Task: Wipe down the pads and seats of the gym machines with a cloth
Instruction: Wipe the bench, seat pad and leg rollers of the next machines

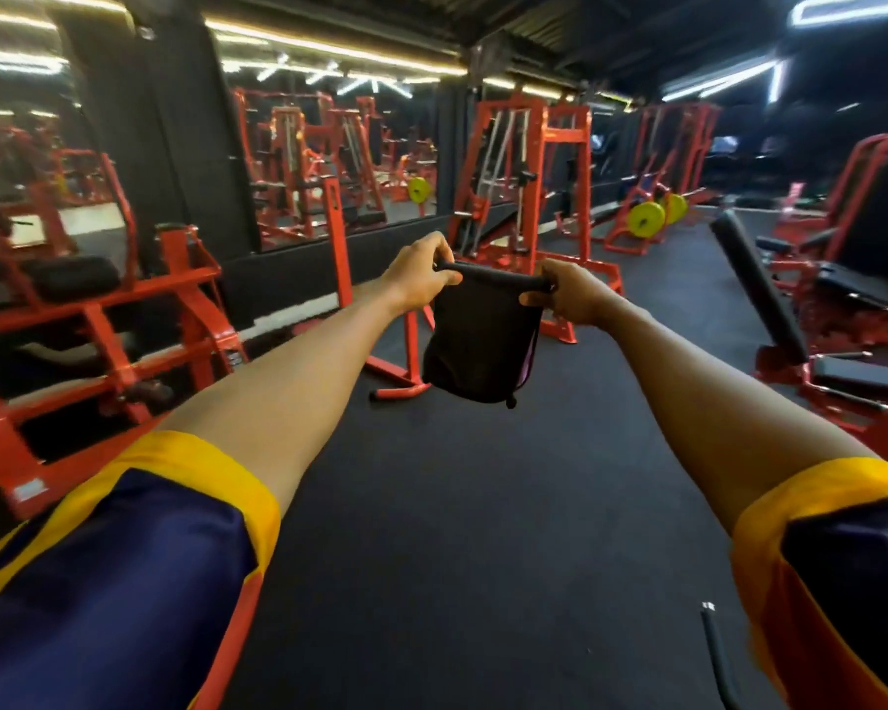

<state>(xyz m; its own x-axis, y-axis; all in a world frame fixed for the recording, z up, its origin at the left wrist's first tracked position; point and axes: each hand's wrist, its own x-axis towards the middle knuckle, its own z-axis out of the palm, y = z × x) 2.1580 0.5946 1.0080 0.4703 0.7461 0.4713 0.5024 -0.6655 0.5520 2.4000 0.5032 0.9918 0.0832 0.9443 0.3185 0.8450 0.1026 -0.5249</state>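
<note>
Head view — left hand (pixel 421 271) & right hand (pixel 567 294) each pinching black cloth (pixel 483 340) top edge, arms outstretched.

Both arms are stretched forward, nearly straight at the elbows, and are bare from upper arm to wrist. The left hand (pixel 421 271) is held slightly higher in the view than the right hand (pixel 567 294). The left hand's fingers are curled downward, and one end of the top edge of a dark cloth (pixel 483 345) is pinched between them and the thumb. The right hand is seen from its back, and the other end of that edge is gripped by its curled fingers. The hands are set near each other but apart.
</note>
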